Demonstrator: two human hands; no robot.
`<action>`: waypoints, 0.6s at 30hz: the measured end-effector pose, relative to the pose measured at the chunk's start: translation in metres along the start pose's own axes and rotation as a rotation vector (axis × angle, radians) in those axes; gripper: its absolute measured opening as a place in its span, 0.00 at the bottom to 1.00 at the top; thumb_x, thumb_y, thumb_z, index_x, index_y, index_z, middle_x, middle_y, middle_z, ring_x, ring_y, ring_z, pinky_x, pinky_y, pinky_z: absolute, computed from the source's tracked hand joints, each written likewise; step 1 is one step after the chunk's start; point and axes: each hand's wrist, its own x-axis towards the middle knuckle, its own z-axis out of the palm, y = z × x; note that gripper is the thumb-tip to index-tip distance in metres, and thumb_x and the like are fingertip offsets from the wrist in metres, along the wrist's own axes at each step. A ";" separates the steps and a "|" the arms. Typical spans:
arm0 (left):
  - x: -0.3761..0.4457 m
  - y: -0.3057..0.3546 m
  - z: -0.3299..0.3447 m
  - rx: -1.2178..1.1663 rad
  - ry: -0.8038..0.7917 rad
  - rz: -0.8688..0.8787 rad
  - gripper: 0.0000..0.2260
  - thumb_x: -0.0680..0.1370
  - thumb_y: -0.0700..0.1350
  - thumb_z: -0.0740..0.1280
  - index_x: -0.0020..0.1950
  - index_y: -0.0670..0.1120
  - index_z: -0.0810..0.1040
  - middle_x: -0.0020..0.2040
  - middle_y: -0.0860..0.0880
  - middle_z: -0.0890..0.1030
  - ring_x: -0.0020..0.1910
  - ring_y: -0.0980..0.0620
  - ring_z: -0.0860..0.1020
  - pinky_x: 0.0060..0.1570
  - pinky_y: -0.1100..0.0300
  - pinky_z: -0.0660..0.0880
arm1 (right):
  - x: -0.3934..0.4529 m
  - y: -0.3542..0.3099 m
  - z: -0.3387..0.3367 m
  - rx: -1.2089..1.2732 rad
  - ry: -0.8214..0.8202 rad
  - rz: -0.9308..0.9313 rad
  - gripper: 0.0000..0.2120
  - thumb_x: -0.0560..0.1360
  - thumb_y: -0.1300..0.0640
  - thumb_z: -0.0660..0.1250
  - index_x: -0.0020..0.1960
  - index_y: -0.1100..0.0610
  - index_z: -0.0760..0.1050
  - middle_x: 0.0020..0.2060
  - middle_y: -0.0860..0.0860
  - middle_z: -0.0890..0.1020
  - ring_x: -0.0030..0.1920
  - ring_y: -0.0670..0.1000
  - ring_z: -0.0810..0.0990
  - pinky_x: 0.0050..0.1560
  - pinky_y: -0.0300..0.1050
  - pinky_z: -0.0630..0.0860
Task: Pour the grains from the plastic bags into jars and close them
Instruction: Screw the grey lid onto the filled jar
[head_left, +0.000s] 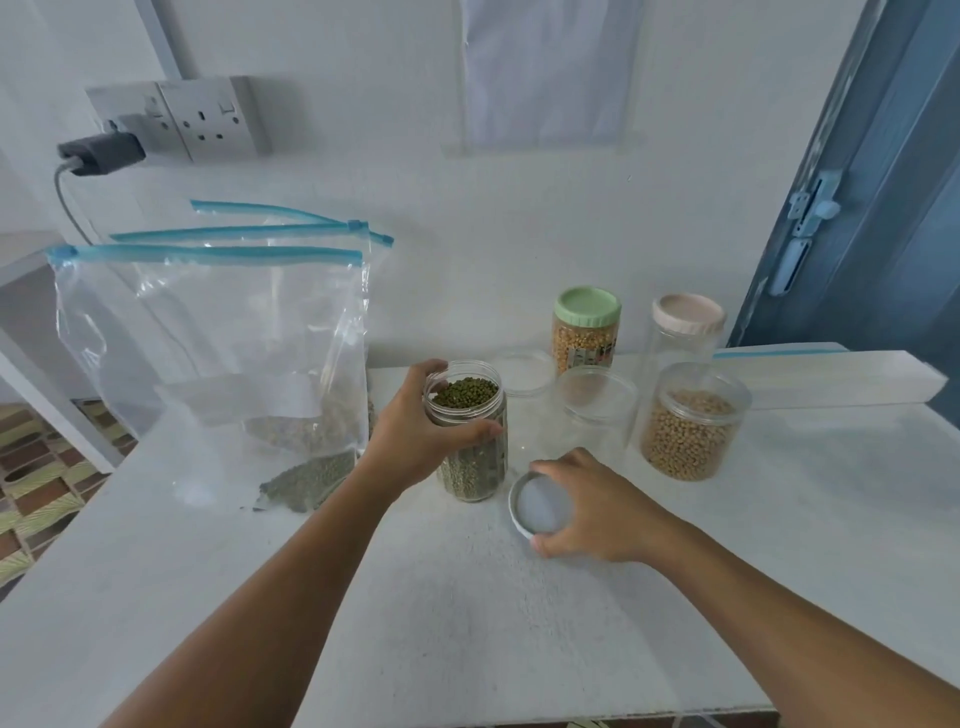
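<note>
Fingers of my right hand (587, 512) curl around a white lid (540, 506), thumb at its near edge and fingertips at its far rim, the lid tilted up off the white surface (467, 613) with its hollow side toward me. That forearm reaches in from the lower right. Just beside the lid, to its left, my left hand (415, 436) wraps the open jar of green grains (471, 431): thumb across the front of the glass, the other fingers round the far side near the rim, forearm coming up from the lower left. The jar stands upright on the surface, filled nearly to the top.

Left of it, clear zip bags (208, 353) with blue seals stand slumped, a small heap of green grains left in the bottom corner of the front one. To the right stands an open jar of tan beans (693, 431), and between the two an empty clear jar (595, 410). Farther back, near the wall, are a green-lidded jar of yellow kernels (586, 332), a tall jar with a pale pink lid (685, 332), and a clear lid (524, 373) lying flat.
</note>
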 end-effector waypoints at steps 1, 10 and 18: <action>0.000 0.000 0.000 -0.002 -0.003 0.004 0.47 0.57 0.66 0.85 0.72 0.61 0.68 0.65 0.55 0.79 0.59 0.55 0.81 0.60 0.50 0.82 | -0.001 -0.002 -0.003 0.033 0.032 -0.010 0.47 0.68 0.35 0.75 0.81 0.44 0.60 0.68 0.43 0.66 0.67 0.47 0.71 0.66 0.45 0.72; 0.004 0.001 -0.005 -0.010 -0.068 0.015 0.49 0.54 0.68 0.84 0.71 0.61 0.67 0.65 0.55 0.78 0.60 0.53 0.81 0.61 0.48 0.81 | -0.002 -0.032 -0.058 0.062 0.181 -0.093 0.51 0.66 0.39 0.78 0.80 0.41 0.52 0.73 0.49 0.66 0.71 0.50 0.67 0.64 0.48 0.75; 0.008 0.001 -0.012 -0.011 -0.141 0.023 0.48 0.55 0.65 0.85 0.71 0.62 0.68 0.64 0.57 0.78 0.60 0.54 0.81 0.64 0.47 0.79 | 0.013 -0.055 -0.104 -0.035 0.152 -0.090 0.53 0.66 0.41 0.80 0.80 0.45 0.49 0.57 0.53 0.78 0.54 0.53 0.78 0.55 0.55 0.80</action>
